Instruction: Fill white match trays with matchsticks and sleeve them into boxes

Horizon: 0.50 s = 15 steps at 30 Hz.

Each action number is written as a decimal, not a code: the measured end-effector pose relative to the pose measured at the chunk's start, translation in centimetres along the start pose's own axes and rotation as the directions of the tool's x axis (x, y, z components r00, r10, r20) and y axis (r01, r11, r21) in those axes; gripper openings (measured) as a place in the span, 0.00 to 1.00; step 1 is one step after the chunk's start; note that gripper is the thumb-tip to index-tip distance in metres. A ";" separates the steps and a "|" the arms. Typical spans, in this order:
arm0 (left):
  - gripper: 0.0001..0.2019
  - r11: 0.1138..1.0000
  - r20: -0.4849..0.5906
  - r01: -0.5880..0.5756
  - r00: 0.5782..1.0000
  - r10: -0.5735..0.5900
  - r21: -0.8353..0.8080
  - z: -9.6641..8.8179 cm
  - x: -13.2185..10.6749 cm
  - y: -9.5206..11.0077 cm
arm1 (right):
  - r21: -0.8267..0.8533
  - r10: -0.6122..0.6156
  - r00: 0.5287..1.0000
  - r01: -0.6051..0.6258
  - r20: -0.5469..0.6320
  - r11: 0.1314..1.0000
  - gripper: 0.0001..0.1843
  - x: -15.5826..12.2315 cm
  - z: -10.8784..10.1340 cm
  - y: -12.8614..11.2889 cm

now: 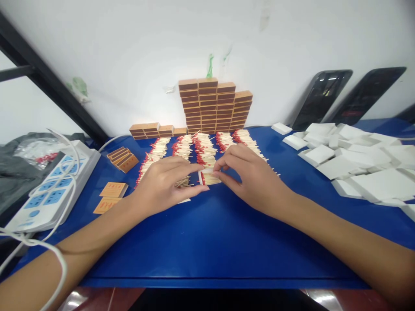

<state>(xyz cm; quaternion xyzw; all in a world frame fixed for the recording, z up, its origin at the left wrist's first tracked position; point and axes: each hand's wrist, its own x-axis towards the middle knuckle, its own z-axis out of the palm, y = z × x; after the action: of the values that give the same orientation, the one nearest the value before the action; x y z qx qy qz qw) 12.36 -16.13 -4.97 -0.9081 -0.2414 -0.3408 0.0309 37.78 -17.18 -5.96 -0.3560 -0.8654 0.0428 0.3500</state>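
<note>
Near the middle of the blue table, a small white matchbox tray holds red-tipped matches. My left hand has thumb and fingers around its left end. At the tray's far right edge, my right hand closes its thumb and index finger; the fingertips partly hide that edge. Just beyond both hands lie rows of loose matches with red heads. Part of another match bundle shows beneath my left hand.
Brown-sided matchboxes are stacked against the white wall, with a lower row beside them. Orange matchbox covers and a power strip lie left. White empty trays are heaped right, before two dark panels.
</note>
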 end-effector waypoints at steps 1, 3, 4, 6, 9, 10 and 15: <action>0.17 1.000 -0.003 -0.005 1.000 0.005 -0.005 0.0 0.0 0.0 | 0.004 -0.003 1.000 0.003 -0.001 1.000 0.05 0.0 0.0 0.0; 0.17 1.000 -0.005 -0.011 1.000 0.011 -0.010 0.0 0.0 -0.1 | 0.013 -0.004 1.000 0.004 0.000 1.000 0.04 0.0 -0.1 0.0; 0.17 1.000 -0.003 -0.012 1.000 0.012 -0.007 0.0 0.0 -0.2 | 0.020 0.001 1.000 -0.001 0.003 1.000 0.04 0.0 -0.1 0.0; 0.17 1.000 -0.005 -0.013 1.000 0.013 0.009 -0.1 -0.1 -0.4 | 0.031 0.019 1.000 -0.019 -0.001 0.999 0.04 0.1 -0.2 0.2; 0.17 0.997 -0.025 0.000 1.000 0.001 0.073 -0.4 -0.2 -1.2 | 0.022 0.037 0.999 -0.037 -0.013 0.999 0.04 0.2 -0.3 0.6; 0.17 0.995 -0.032 0.014 0.999 -0.011 0.100 -0.6 -0.2 -1.4 | 0.018 0.033 0.999 -0.032 -0.008 0.999 0.04 0.2 -0.2 0.8; 0.17 0.984 -0.042 0.050 0.998 -0.043 0.170 -0.9 -0.1 -2.3 | 0.041 -0.011 0.996 0.008 0.092 0.999 0.05 -0.3 0.7 1.5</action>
<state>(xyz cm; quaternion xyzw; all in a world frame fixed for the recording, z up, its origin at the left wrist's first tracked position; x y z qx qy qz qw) 10.70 -14.38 -4.64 -0.8895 -0.2902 -0.3369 0.1053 38.38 -16.14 -7.12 -0.3423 -0.8812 0.0752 0.3173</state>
